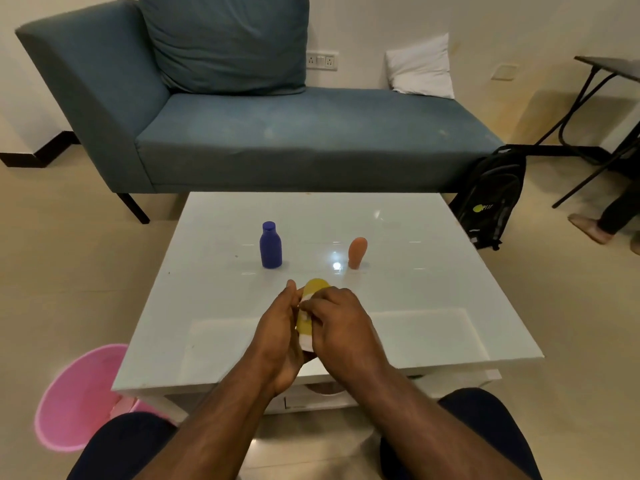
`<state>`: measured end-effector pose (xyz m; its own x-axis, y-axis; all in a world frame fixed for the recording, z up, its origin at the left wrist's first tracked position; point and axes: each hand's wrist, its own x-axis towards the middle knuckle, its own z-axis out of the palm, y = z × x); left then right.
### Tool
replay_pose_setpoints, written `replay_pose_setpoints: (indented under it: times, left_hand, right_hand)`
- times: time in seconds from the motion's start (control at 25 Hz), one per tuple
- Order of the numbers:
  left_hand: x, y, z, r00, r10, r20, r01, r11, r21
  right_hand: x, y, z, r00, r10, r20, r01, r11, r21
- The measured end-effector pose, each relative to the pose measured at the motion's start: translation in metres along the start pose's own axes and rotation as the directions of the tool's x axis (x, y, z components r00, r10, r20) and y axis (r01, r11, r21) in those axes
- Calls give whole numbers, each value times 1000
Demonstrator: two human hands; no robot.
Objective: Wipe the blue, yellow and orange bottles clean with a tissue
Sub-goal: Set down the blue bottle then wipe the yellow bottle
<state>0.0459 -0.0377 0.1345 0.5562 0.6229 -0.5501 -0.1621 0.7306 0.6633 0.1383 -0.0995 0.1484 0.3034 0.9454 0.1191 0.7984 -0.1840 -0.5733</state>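
Observation:
Over the near half of the white table [433, 271], my left hand [280, 327] grips the yellow bottle [313, 289], holding it tilted away from me. My right hand [341, 320] is curled over the bottle's side and presses a white tissue [306, 341] against it; only small bits of tissue show between the fingers and under the bottle. The blue bottle [270, 245] stands upright on the table farther back on the left. The orange bottle [356, 252] stands upright to its right. Neither hand touches those two.
A pink bin [76, 400] stands on the floor left of the table. Behind the table is a teal couch [277, 140]. A black backpack [491, 199] leans at the couch's right end, with a person's foot [588, 228] and a dark folding table [609, 69] beyond.

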Motion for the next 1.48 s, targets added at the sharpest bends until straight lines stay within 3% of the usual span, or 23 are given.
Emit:
replay_pose_setpoints:
  times: [0.12, 0.2, 0.28, 0.52, 0.72, 0.92, 1.08, 1.28, 1.48]
  left_hand:
    - [4, 1, 7, 1000, -9, -2, 9, 999, -46]
    - [7, 5, 11, 1000, 17, -8, -17, 1000, -13]
    - [10, 9, 13, 998, 43, -37, -43, 999, 9]
    - [27, -6, 16, 998, -55, -21, 55, 998, 10]
    - [59, -5, 13, 992, -85, -94, 82, 996, -35]
    - [70, -11, 22, 993, -68, -93, 64, 997, -47]
    - [95, -8, 16, 991, -2, -132, 12, 997, 72]
    - [123, -7, 14, 993, -27, -115, 42, 990, 131]
    - [160, 2, 7, 974, 147, -170, -53, 886, 461]
  right_hand:
    - [9, 8, -7, 994, 59, -94, -55, 997, 45]
    - [5, 5, -1, 989, 14, -147, -10, 1000, 30]
    - [-3, 8, 9, 990, -31, -139, 35, 999, 23]
    - [11, 27, 9, 978, 86, -192, -73, 994, 76]
    - [0, 37, 19, 996, 17, -83, -12, 997, 71]
    - [24, 54, 21, 979, 120, -167, -100, 987, 124]
    - [19, 62, 34, 991, 71, -114, -51, 985, 165]
    - [53, 93, 37, 977, 172, -122, -151, 975, 165]
    - [77, 113, 49, 964, 227, -137, -198, 960, 197]
